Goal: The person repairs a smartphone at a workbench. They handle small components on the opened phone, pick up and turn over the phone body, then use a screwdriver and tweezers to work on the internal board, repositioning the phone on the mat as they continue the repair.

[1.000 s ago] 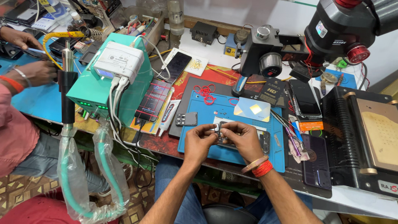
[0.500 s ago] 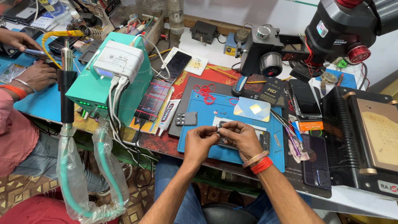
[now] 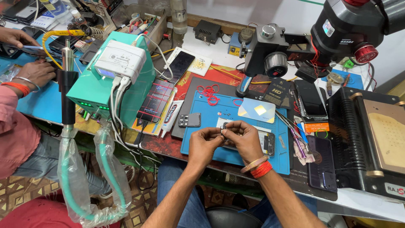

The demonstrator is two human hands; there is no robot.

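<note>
While both hands barely move from a second ago, the left hand (image 3: 203,141) and right hand (image 3: 246,139) keep their fingers pinched on a tiny dark part (image 3: 224,128) just above the opened phone (image 3: 257,141) on the blue mat (image 3: 202,139), so it's fiddly work.

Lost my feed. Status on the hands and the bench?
Left hand and right hand together, pinching a small part over the blue mat. Opened phone lies under them. Grey piece apart, at left.
</note>
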